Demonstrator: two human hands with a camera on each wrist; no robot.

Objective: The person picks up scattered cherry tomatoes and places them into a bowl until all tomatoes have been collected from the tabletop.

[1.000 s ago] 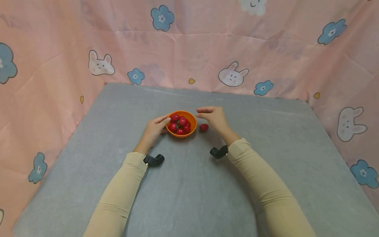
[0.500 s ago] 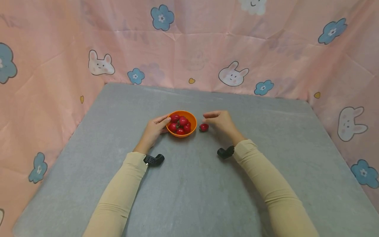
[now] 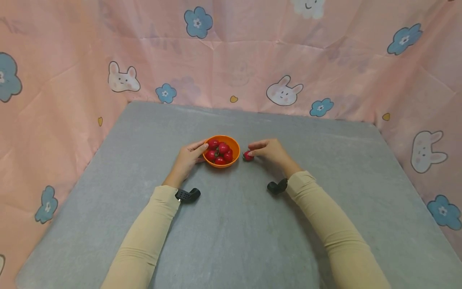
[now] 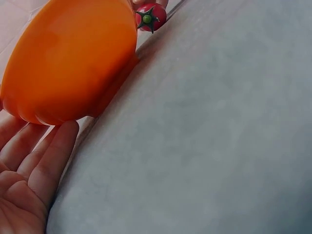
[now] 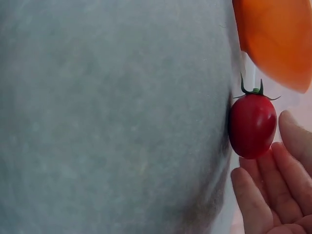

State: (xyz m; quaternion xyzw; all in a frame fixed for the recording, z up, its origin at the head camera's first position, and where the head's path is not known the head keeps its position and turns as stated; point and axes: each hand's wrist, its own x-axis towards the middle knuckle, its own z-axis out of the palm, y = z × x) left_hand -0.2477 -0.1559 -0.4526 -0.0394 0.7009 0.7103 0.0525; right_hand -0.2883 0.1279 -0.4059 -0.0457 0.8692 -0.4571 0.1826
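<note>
In the head view my left hand (image 3: 186, 160) grips the orange bowl (image 3: 235, 158) by its left side, thumb at the rim. Its other fingers reach the outer wall in the left wrist view. Several red cherry tomatoes (image 3: 223, 147) with green stems lie in the bowl. One more cherry tomato (image 5: 252, 126) rests on the table just right of the bowl, its green calyx toward it. My right hand (image 3: 272, 151) is at this tomato, thumb and fingers spread around it. The right wrist view shows a narrow gap beside the thumb.
A grey table (image 3: 231, 224) lies under both hands. Behind it and at its sides hangs a pink curtain (image 3: 231, 56) printed with rabbits and blue flowers. Black wrist cameras (image 3: 187, 195) sit at both cuffs.
My right hand has moved right from beside the bowl's rim, then down to the loose tomato. The left hand and bowl have stayed in place.
</note>
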